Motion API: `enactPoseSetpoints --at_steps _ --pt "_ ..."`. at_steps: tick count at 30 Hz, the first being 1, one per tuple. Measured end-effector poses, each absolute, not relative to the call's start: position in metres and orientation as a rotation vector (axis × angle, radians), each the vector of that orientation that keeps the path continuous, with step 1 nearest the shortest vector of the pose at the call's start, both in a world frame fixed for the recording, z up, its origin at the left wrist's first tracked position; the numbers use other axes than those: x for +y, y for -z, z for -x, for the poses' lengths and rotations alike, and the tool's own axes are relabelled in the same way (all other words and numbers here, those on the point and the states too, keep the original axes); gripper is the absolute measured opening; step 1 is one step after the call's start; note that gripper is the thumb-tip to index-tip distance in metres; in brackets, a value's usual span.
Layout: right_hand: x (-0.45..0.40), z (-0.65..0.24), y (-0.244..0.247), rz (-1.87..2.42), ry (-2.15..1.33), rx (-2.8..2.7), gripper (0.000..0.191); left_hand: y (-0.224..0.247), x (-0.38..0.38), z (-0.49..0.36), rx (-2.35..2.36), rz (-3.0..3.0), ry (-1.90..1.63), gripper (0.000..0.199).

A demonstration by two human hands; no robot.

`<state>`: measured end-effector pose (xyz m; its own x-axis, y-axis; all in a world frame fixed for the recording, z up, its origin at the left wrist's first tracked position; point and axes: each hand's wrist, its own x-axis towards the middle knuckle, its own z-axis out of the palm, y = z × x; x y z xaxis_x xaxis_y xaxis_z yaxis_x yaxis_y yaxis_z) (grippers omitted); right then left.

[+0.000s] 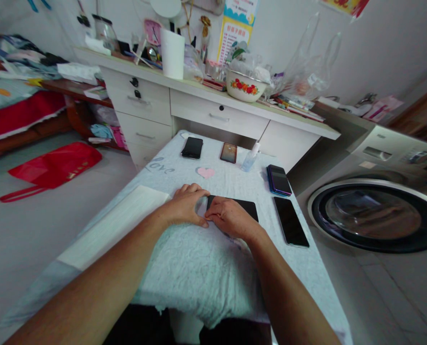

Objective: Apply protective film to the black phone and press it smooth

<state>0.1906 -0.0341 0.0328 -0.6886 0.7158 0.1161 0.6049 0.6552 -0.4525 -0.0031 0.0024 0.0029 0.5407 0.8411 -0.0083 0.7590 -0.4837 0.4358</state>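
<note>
Head view: The dark phone (249,208) lies flat near the middle of the fabric-covered counter (199,278), well apart from the left and right edges. The left hand (186,203) spans the phone's left end, its grip wide, thumb toward the near edge. The right hand (229,216) overlaps the phone, fingertips bunched in a narrow grip at the same end; whether they pinch anything thin cannot be told, since the hand hides the spot.

Step in hand, as judged: fingertip work at the phone's left end. Brace that end with the left hand to prevent sliding. Apply light, even force close to the surface; do not twist. Maintain clearance from the silver-edged phone (291,223) and the phone stack (280,180) along the right edge. Avoid knocking the spray bottle (249,160), which stands toward the far right corner
</note>
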Motion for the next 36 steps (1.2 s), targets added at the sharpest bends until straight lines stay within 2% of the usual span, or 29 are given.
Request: enactPoseSetpoints --at_steps 16,29,36 --pt "-0.030 -0.204 -0.038 1.108 -0.695 -2.610 0.022 -0.012 -0.002 0.001 1.351 -2.348 -0.240 0.090" --pt "-0.034 -0.193 -0.035 1.068 -0.610 -2.588 0.022 -0.011 -0.002 0.000 1.347 -2.351 -0.277 0.082" --pt "-0.030 -0.201 -0.035 1.075 -0.648 -2.618 0.023 -0.009 0.000 0.002 1.347 -2.369 -0.264 0.086"
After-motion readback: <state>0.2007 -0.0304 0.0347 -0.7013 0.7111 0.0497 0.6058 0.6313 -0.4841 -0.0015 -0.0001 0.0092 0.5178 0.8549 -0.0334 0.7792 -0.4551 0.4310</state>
